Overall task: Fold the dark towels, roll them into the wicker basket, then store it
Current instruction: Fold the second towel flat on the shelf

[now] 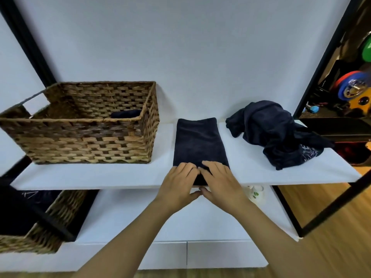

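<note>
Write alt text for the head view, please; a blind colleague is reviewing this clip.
Both hands, left hand and right hand, grip the near end of a folded dark towel on a white shelf, apparently starting to roll it. A wicker basket to the left holds one dark roll; a crumpled towel pile lies to the right.

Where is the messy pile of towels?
The crumpled towel pile sits on the right end of the white shelf, right of the folded towel under both hands.
</note>
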### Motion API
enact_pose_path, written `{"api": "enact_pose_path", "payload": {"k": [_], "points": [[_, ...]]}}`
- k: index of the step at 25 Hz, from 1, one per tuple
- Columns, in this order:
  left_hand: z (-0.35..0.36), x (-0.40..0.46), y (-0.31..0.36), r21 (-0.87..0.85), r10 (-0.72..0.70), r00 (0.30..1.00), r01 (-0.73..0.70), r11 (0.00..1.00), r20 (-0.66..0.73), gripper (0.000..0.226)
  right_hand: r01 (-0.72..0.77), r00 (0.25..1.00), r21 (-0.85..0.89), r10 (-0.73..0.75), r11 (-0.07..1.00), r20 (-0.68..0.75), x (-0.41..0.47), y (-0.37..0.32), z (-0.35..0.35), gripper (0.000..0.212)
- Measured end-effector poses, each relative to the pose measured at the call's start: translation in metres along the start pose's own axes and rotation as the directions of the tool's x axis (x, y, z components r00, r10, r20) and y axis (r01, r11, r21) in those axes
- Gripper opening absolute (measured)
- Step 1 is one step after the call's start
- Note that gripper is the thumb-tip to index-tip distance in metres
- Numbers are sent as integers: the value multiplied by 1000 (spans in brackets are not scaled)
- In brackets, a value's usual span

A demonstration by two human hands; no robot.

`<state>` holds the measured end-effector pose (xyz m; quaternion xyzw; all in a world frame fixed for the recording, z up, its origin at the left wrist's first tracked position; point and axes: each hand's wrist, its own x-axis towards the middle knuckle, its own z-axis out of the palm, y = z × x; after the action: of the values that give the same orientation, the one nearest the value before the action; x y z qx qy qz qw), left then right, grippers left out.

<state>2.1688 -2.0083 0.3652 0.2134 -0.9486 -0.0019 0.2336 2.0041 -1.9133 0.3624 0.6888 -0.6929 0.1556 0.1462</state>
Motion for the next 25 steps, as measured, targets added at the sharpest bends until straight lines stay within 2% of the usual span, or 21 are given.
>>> {"api": "enact_pose_path", "payload": {"k": [5, 7, 8, 10, 12, 15, 17, 19, 21, 22, 23, 25], "points": [[7, -11, -29, -146, -7, 995, -8, 989, -97, 30, 105, 986, -56, -111, 993, -127, -1, 27, 7, 49], [5, -6, -30, -204, -65, 988, 35, 978, -141, 28, 120, 978, -42, -125, 992, -168, -7, 46, 10, 34], [6, -3, -26, -234, -114, 983, 78, 969, -146, 28, 91, 980, -29, -94, 995, -174, -11, 52, 11, 30], [6, 0, -20, -264, -216, 966, 174, 949, -143, 28, -10, 989, 39, 16, 999, -149, -10, 54, 7, 38], [5, 4, -22, -291, -301, 941, 248, 924, -156, 25, -115, 990, 174, 127, 978, -56, -2, 53, -1, 33], [4, 5, -20, -357, -414, 904, 353, 865, -110, 16, -313, 950, 444, 267, 840, 163, 11, 55, -18, 14], [3, 7, -16, -363, -454, 889, 402, 840, -67, 14, -370, 927, 455, 285, 810, 245, 12, 53, -23, 13], [0, 14, -13, -379, -518, 855, 477, 793, -6, 13, -374, 920, 399, 283, 837, 270, 14, 50, -27, 18], [-9, 25, -7, -344, -589, 805, 575, 742, 74, 11, -381, 913, 339, 293, 860, 284, 23, 50, -35, 21], [-13, 29, -2, -267, -599, 797, 595, 758, 76, 12, -391, 906, 312, 303, 866, 294, 26, 50, -37, 23], [-16, 33, 5, -153, -576, 817, 572, 806, 22, 18, -406, 897, 291, 318, 866, 307, 28, 51, -38, 24], [-18, 35, 27, 3, -406, 898, 412, 911, -173, 29, -423, 890, 281, 337, 862, 306, 29, 53, -37, 27]]}}
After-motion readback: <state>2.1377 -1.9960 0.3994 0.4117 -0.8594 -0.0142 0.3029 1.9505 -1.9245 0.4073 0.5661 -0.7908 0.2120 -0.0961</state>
